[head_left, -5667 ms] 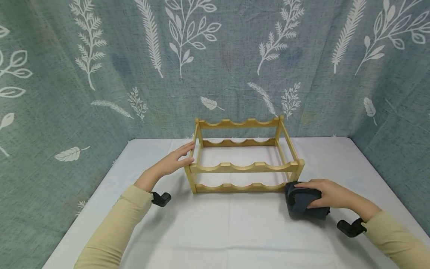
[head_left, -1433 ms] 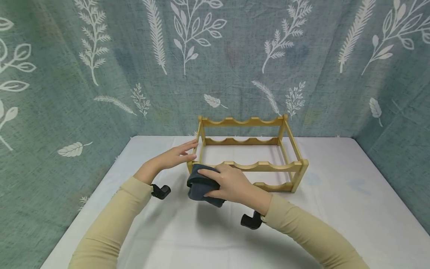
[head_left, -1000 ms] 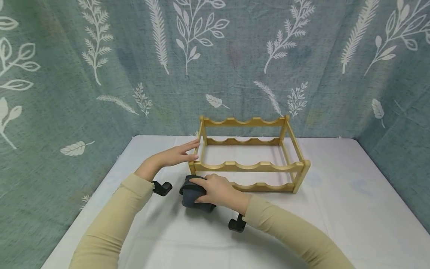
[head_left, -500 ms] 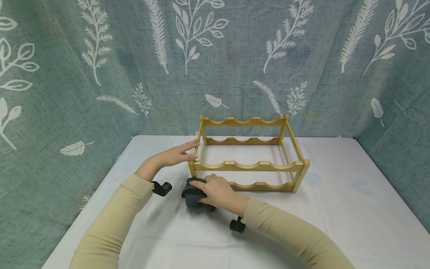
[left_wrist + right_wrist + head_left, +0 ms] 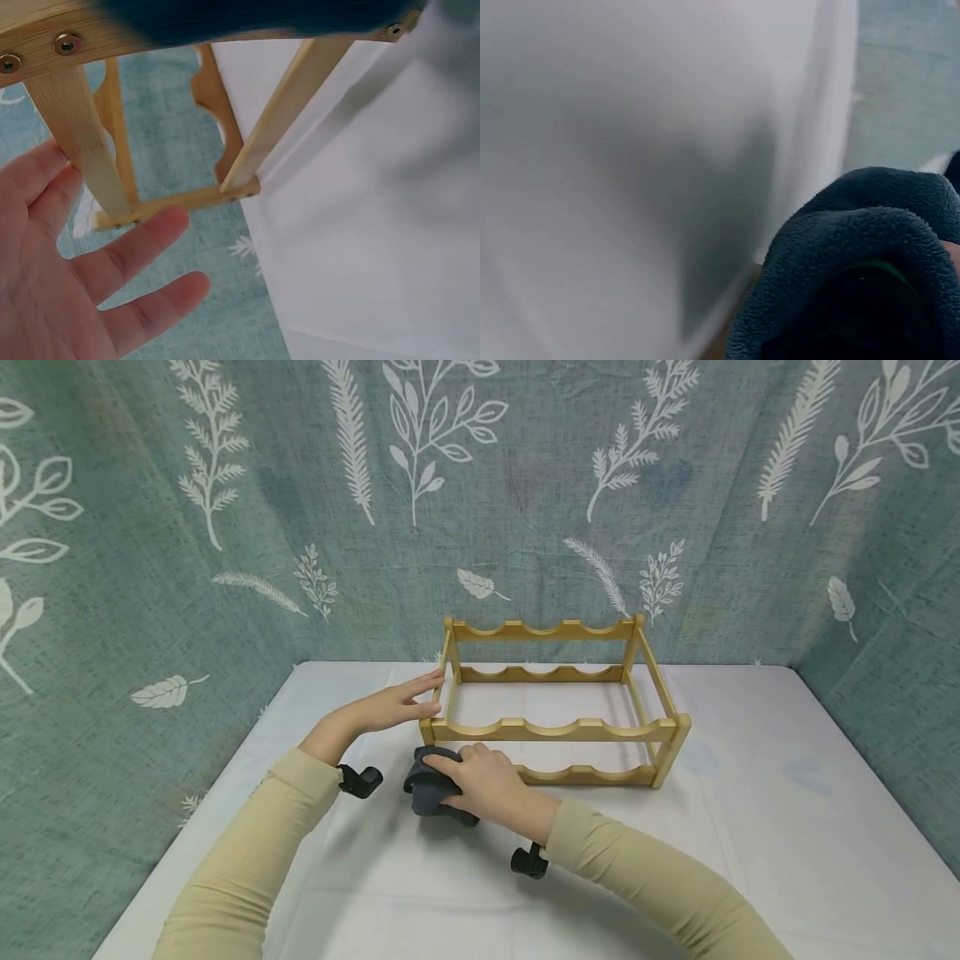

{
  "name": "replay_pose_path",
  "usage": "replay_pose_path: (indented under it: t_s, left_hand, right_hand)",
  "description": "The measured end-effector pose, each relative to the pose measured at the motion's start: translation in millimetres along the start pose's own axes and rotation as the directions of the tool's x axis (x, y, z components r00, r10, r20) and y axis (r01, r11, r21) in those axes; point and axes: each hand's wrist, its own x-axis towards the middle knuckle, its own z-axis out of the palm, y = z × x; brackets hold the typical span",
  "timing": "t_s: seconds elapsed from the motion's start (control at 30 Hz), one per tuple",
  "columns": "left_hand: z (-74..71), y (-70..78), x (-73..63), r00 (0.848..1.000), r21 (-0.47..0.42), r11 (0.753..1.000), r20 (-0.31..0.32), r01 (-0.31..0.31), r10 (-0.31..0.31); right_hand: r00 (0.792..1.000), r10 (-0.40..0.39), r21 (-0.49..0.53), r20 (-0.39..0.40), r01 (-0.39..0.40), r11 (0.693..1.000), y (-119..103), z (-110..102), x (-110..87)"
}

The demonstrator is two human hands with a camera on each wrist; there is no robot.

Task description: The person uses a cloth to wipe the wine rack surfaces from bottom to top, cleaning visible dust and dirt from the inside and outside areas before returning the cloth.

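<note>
A two-tier wooden wine rack (image 5: 555,729) with scalloped bars stands on the white-covered table. My left hand (image 5: 375,710) rests its fingertips on the rack's left side rail; its fingers look straight and spread in the left wrist view, some behind an upright slat (image 5: 84,142). Bunched in my right hand (image 5: 491,789) is a dark blue cloth (image 5: 430,797), at the left end of the front lower bar. Fluffy and folded, the cloth (image 5: 817,232) covers most of that hand in the right wrist view. It also shows, blurred, along the rack's top edge in the left wrist view.
A green-grey curtain (image 5: 525,552) with white leaf prints encloses the table at the back and sides. Each wrist wears a small black camera. White tablecloth (image 5: 420,902) lies in front of the rack.
My right hand has carried the cloth from the lower bar's right end to its left end. In the last second it shifts only slightly there. The left hand stays on the rail.
</note>
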Motion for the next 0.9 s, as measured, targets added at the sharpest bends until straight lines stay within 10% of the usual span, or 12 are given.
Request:
replay_pose_path:
  t_s: [0.47, 0.9]
  left_hand:
    - [2.3, -6.1, 3.1, 0.999, -0.023, 0.999, -0.023, 0.044, -0.044]
    - [16.5, -16.0, 3.3, 0.997, -0.126, 0.992, -0.079, -0.012, 0.002]
  right_hand:
    - [0.980, 0.055, 0.045, 0.193, -0.064, 0.997, 11, 5, -17.8]
    - [0.973, 0.141, 0.186, 0.180, -0.175, 0.967, 60, -15, -93.6]
